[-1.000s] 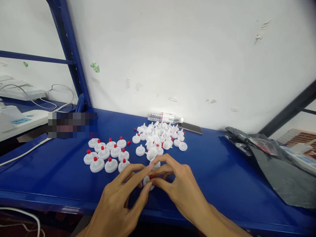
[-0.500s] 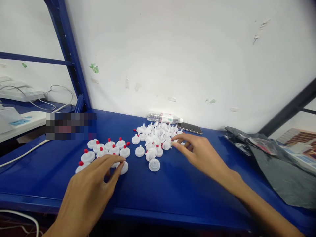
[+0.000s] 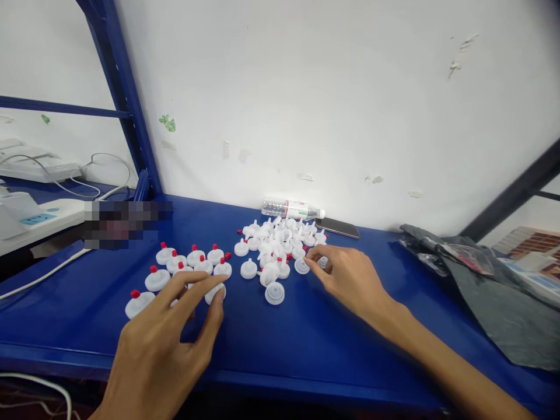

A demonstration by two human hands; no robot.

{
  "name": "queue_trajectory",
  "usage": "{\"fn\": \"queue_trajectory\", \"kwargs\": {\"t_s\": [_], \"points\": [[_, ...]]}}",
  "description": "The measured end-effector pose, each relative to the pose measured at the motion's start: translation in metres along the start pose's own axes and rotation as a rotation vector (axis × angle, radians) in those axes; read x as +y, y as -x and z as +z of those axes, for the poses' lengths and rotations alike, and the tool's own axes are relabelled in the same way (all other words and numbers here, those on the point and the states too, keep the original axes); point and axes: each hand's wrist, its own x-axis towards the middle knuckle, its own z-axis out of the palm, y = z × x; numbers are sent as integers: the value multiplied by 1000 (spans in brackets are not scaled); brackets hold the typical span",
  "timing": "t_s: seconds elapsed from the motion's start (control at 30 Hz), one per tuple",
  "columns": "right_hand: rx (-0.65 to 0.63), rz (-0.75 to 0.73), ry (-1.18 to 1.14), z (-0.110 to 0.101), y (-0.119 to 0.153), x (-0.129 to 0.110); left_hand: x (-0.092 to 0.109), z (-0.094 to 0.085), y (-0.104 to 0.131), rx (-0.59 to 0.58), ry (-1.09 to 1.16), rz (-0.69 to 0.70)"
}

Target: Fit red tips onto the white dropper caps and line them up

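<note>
Left hand [image 3: 164, 338] and right hand [image 3: 354, 274] have parted since one second ago: left thumb and forefinger slightly spread at a white lid [image 3: 210, 296] near red-capped lids [image 3: 223, 269]; right fingertips narrow beside the pile [image 3: 280, 240], hold cannot be told.

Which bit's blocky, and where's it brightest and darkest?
All head view: blocky squares hide a patch by the white power strip; the wall glows brightest above the bottle; under the blue table is nearly black; heaped white caps wash together.

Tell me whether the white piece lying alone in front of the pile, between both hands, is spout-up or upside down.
Upside down: the white piece shows its ringed underside, and no spout points up from it.
</note>
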Motion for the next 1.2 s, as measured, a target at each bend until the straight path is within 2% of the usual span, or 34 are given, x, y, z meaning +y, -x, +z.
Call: {"fn": "queue_trajectory", "kwargs": {"t_s": [0.13, 0.4, 0.5, 0.57, 0.63, 0.7, 0.8, 0.9, 0.97, 1.07, 1.2], "points": [[-50, -29, 10, 9, 1, 3, 10, 3, 8, -31, 154, 105], [-67, -61, 12, 15, -4, 14, 12, 19, 15, -143, 275, 135], [-24, -78, 15, 9, 0, 14, 11, 19, 16, -144, 290, 133], [53, -127, -2, 3, 8, 9, 13, 16, 16, -141, 322, 113], [142, -248, -45, -4, 21, -2, 17, 11, 16, -175, 383, 47], [193, -446, -63, -8, 35, -19, 22, 7, 13, -277, 491, -93], [183, -717, -12, -10, 51, -46, 27, 3, 6, -446, 717, -353], [127, -806, -35, -11, 55, -65, 24, 3, 2, -486, 841, -506], [73, -831, -72, -15, 53, -69, 20, 5, 1, -468, 812, -530], [39, -821, -94, -21, 44, -67, 16, 10, 4, -434, 719, -486], [61, -604, -29, -20, 12, -59, 18, 15, 9, -510, 613, -319]]}}
